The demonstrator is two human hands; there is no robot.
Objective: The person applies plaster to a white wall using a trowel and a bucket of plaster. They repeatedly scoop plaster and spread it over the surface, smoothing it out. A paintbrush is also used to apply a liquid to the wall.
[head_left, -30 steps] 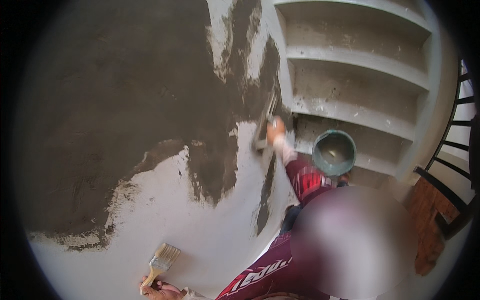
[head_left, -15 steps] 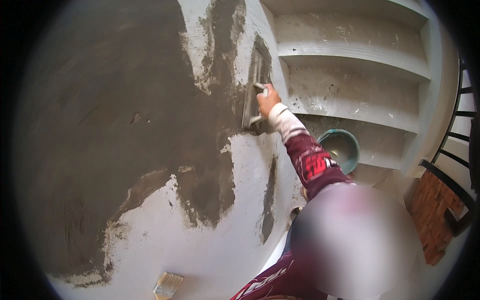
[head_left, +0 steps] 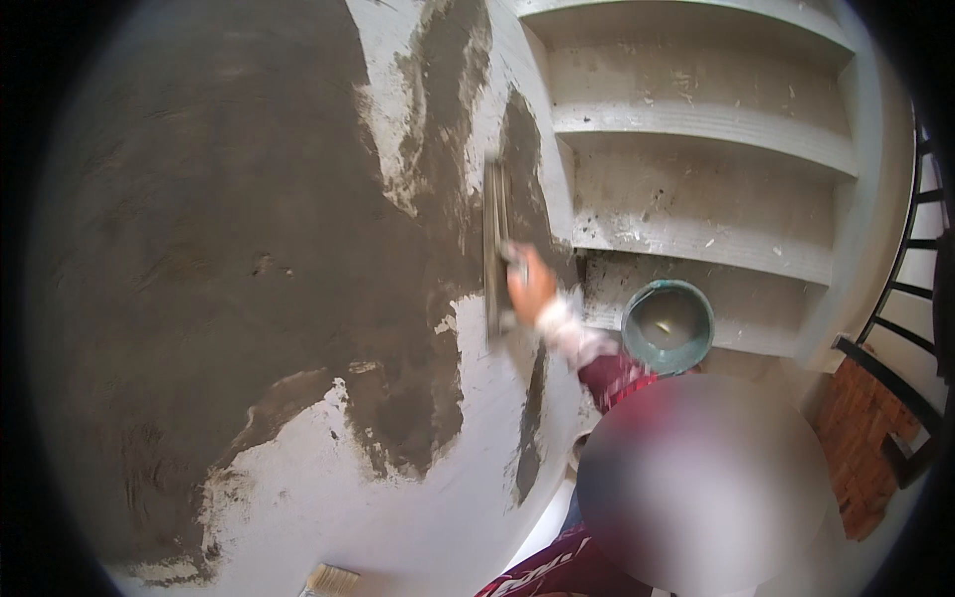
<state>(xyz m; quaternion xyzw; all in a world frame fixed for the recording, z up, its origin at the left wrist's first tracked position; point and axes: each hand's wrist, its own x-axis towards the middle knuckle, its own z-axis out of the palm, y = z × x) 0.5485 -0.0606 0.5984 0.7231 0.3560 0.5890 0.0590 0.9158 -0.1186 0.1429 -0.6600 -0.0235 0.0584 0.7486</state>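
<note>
My right hand (head_left: pixel 532 284) grips the handle of a long plastering trowel (head_left: pixel 492 224), its blade upright along the wall. The hand and the blade's lower end are smeared by motion. Around the blade, wet grey-brown plaster (head_left: pixel 249 249) coats most of the wall, with ragged edges against bare white wall (head_left: pixel 398 517). A strip of plaster lies just right of the trowel. My left hand is out of the picture. At the lower edge shows a wide paintbrush (head_left: pixel 333 578) with pale bristles; its handle leaves the view, so what holds it is hidden.
White, spattered stairs (head_left: pixel 696 189) rise beside the wall on the right. A green bucket (head_left: pixel 671 361) with cloudy liquid stands on a step near my forearm. Farther right are a black railing (head_left: pixel 895 383) and brown-tiled floor (head_left: pixel 863 448). A blurred patch covers the lower right.
My right hand has drawn the trowel down along the wall, toward the lower edge of the plaster. The whole view has shifted slightly, so stairs, bucket and brush sit lower.
</note>
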